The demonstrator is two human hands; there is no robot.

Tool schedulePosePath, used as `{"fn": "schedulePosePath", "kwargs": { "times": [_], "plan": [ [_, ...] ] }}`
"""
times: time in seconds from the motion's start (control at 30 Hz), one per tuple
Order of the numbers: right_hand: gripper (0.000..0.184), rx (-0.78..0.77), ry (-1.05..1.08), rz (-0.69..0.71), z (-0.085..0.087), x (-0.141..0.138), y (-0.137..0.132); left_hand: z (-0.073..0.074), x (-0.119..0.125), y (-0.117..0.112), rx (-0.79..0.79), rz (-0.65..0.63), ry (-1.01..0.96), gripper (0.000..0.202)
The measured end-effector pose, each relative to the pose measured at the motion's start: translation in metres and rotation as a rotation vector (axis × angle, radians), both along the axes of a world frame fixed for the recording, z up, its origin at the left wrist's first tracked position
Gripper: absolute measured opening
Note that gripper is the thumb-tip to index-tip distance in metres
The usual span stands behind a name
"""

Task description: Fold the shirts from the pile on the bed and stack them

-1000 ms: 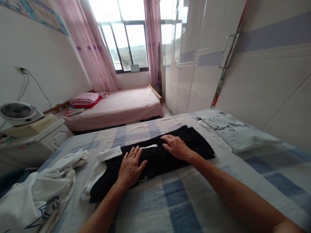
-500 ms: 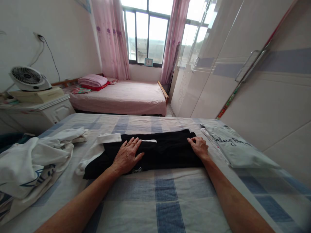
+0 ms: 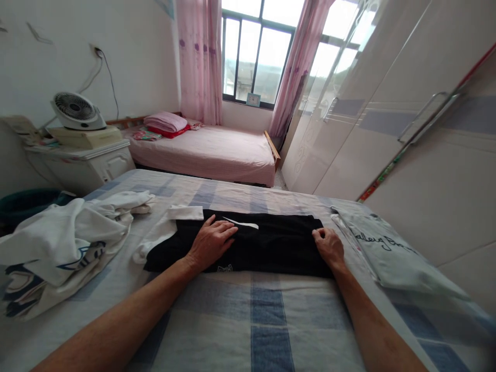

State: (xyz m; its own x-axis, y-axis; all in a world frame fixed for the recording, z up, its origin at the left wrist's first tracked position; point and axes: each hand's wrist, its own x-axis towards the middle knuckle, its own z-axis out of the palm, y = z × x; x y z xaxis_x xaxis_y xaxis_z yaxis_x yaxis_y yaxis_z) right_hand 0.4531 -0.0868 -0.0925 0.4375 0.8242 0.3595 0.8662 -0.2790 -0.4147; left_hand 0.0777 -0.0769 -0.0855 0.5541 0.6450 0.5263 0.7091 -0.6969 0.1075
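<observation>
A black long-sleeved top (image 3: pixel 279 243) lies folded into a long strip on the bed, with a white sleeve (image 3: pixel 185 212) and more white fabric at its left end. A white streak and a small pale print show on the black cloth. My left hand (image 3: pixel 212 239) rests palm down on the left half of the top, fingers stretched out, holding nothing. At the right end, my right hand (image 3: pixel 329 247) is closed, thumb and fingers pinching the edge of the black cloth.
A crumpled white garment (image 3: pixel 73 243) lies to the left. Folded pale green clothing (image 3: pixel 391 248) with dark lettering lies at right on the checked bedsheet (image 3: pixel 217 320). Beyond are a pink bed (image 3: pixel 217 150), a fan (image 3: pixel 77 111) on a cabinet, and a tall wardrobe (image 3: pixel 387 103).
The view has swung left, so the room appears shifted right. My left hand's fingers are less spread and point more to the right; my right hand stays at the top's right edge.
</observation>
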Motion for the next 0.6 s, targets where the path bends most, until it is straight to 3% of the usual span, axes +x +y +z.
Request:
{"fn": "schedulePosePath", "kwargs": {
  "times": [0.13,0.23,0.37,0.5,0.6],
  "plan": [
    [0.035,-0.034,0.005,0.026,0.005,-0.009,-0.004,-0.001,0.001,0.001,0.027,0.008,-0.067,0.020],
    [0.039,-0.021,0.044,0.122,0.011,-0.014,-0.005,-0.001,0.002,0.001,0.012,0.022,-0.112,0.021],
    [0.032,0.028,0.105,0.148,0.022,-0.015,-0.010,0.003,0.001,-0.002,-0.027,0.073,-0.210,0.022],
    [0.033,-0.214,-0.209,0.019,0.033,-0.013,-0.020,0.014,-0.001,-0.006,-0.067,0.053,-0.242,0.021],
    [0.037,-0.090,-0.344,0.075,0.041,-0.017,-0.019,0.021,-0.004,-0.003,-0.060,0.137,-0.273,0.029]
  ]
}}
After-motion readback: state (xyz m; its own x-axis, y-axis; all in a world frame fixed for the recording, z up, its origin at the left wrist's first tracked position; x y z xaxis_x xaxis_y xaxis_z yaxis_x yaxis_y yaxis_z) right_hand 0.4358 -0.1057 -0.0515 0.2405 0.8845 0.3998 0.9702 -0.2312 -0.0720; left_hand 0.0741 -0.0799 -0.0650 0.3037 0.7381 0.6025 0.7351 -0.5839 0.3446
